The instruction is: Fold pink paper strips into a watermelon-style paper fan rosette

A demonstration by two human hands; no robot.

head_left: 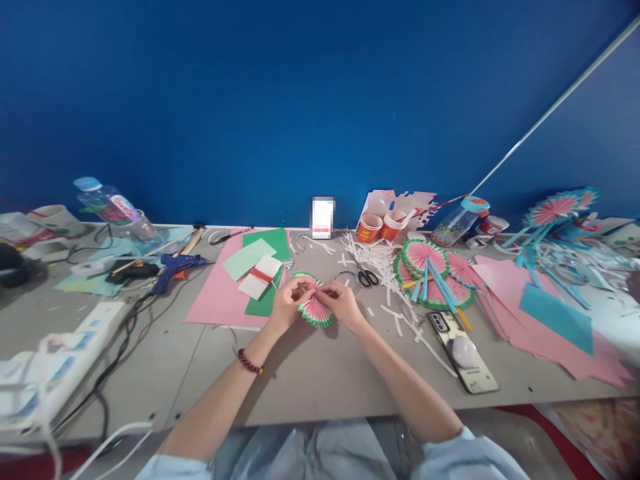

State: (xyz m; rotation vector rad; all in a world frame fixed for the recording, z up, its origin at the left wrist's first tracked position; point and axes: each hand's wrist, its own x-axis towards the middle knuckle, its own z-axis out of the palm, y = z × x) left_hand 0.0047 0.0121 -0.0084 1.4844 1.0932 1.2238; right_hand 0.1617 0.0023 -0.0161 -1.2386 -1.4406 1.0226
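Observation:
A pleated paper fan (pixel 316 313), pink with a green-and-white edge like a watermelon, is held between both hands above the table. My left hand (pixel 290 300) pinches it from the left, fingers closed near its centre. From the right my right hand (pixel 340 301) grips it at the middle, its fingertips close to those of the left. The fan's centre is partly covered by the fingers. Just left of my left hand lie a small white card with a red band (pixel 261 276) and green paper (pixel 260 303). Black-handled scissors (pixel 369 277) rest to the right of my right hand.
Pink sheets (pixel 215 293) lie at the left, beside a blue glue gun (pixel 175 267) and a power strip (pixel 80 360). White paper strips (pixel 380 263), finished watermelon fans (pixel 425 260), a phone (pixel 465 353) and more pink paper (pixel 505 293) are at the right. Red paper cups (pixel 369 228) stand behind.

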